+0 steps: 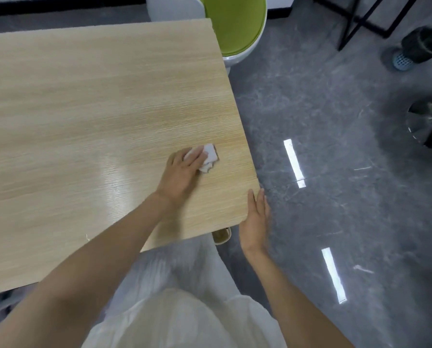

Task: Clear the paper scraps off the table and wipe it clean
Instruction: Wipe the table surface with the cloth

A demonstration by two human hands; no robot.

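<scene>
Near the right edge of the pale wood-grain tabletop (84, 109), the left hand (182, 172) lies flat with straight fingers pressing down on a crumpled white wad of paper or cloth (209, 154), which pokes out beyond the fingertips. A glossy streak of reflected light shows on the wood just left of that hand. The right hand (256, 217) is held off the tabletop just beside its near right corner, fingers straight and close together, holding nothing. Beyond the far right corner stands a round green-cushioned white chair (235, 23). Dark grey marbled floor (323, 96) spreads to the right, mirroring bright ceiling strips, with a black mesh wastebasket (422, 45) near black metal frame legs (355, 21).
</scene>
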